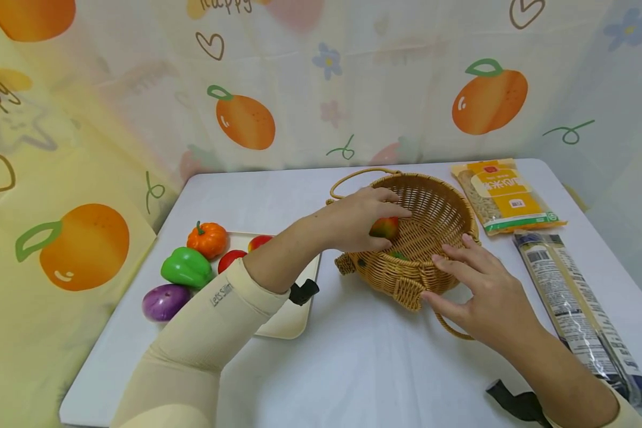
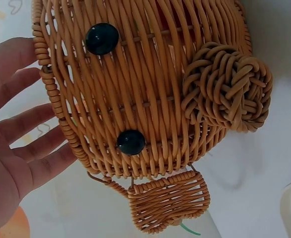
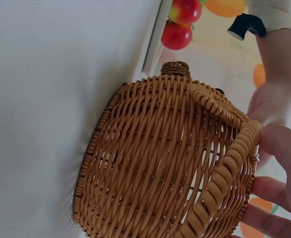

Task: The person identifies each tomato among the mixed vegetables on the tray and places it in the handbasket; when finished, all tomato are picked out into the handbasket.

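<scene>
A wicker basket (image 1: 406,279) with two handles and dark button eyes stands on the white table. My left hand (image 1: 358,217) is over its near left rim. In the left wrist view, the fingers (image 2: 36,148) of that hand are spread and fairly straight at the rim. Below it, a red-and-green toy fruit (image 1: 386,228) lies inside the basket, partly hidden by the hand. Something green (image 1: 398,255) also shows inside. My right hand (image 1: 487,291) touches the basket's right rim with spread fingers; in the right wrist view its thumb (image 3: 279,144) is by the wicker handle (image 3: 217,186).
A cream tray (image 1: 286,326) holding red fruits (image 1: 231,260) is left of the basket, partly behind my left arm. Beside it lie an orange pumpkin (image 1: 207,239), a green pepper (image 1: 187,267) and a purple eggplant (image 1: 166,302). A yellow food bag (image 1: 505,196) and a long packet (image 1: 580,309) lie right.
</scene>
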